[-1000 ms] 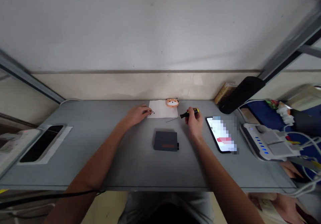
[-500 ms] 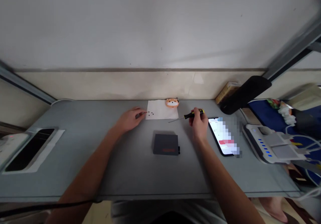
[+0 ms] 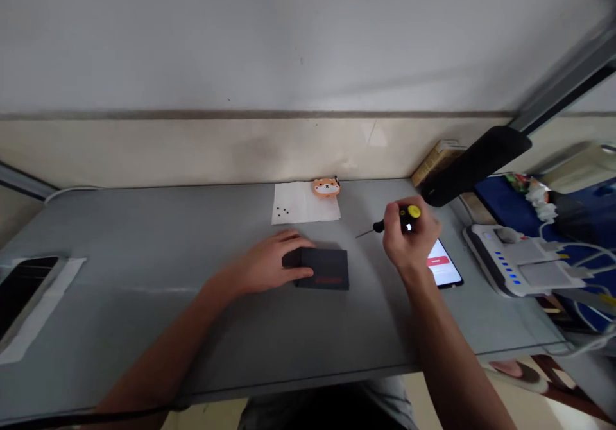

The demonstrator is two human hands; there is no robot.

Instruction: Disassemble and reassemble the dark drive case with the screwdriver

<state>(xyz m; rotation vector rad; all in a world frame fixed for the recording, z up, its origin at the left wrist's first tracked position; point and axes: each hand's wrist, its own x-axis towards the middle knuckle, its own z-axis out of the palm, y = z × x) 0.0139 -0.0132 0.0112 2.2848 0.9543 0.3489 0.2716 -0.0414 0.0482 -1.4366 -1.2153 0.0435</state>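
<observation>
On the smooth grey tabletop [image 3: 250, 353], one flat, dark-grey rectangular box [image 3: 332, 266] lies near the middle, the left hand's [image 3: 269, 262] fingers gripping its left end. The right hand's [image 3: 414, 234] fingers are curled round one black-and-yellow screwdriver [image 3: 380, 226], its thin metal shaft clear of the box. Beyond, one white paper sheet [image 3: 305, 206] carries four tiny black pieces [image 3: 284, 210] and an orange, animal-faced case [image 3: 326, 188], its inside hidden.

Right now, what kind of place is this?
Maybe a dorm or bedroom, but I can't be sure: a grey desk stands against a wall, a metal post, perhaps a bunk bed's, shows at the right, and a power strip lies on the desk.
</observation>
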